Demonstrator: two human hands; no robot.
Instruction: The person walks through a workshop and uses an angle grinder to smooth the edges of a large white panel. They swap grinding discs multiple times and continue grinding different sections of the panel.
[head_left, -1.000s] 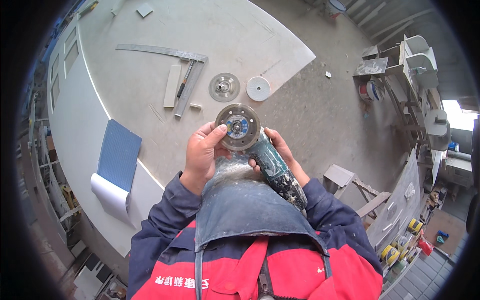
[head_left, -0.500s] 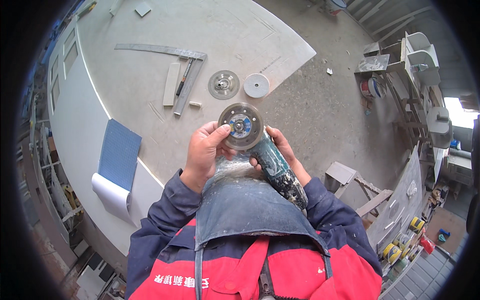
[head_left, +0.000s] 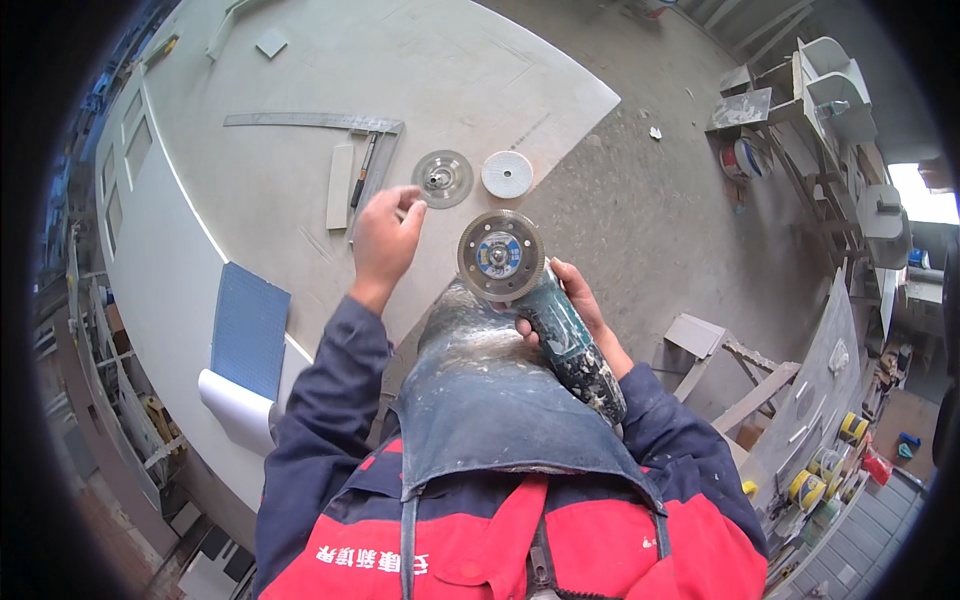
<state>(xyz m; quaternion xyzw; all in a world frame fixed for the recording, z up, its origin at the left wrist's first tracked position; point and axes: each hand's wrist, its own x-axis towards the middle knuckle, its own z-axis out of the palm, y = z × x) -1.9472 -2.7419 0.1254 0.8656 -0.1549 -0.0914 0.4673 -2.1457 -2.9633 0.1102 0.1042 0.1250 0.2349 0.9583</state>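
Left hand (head_left: 387,238): thumb and forefinger apart, nothing seen between
Disc (head_left: 456,170): on table (head_left: 280,180), just ahead-right of left hand — the nearer
Grinder (head_left: 563,340): clamped in right hand (head_left: 582,298), slanting down-right from blade (head_left: 498,256)

The grinder (head_left: 570,342) is teal and black

Soft, diffuse light, pale worktop (head_left: 480,70) bright, floor (head_left: 640,210) right of the worktop dimmer, opening (head_left: 922,196) far right of it blown out, worktop edges fisheye-curved, dark vignette
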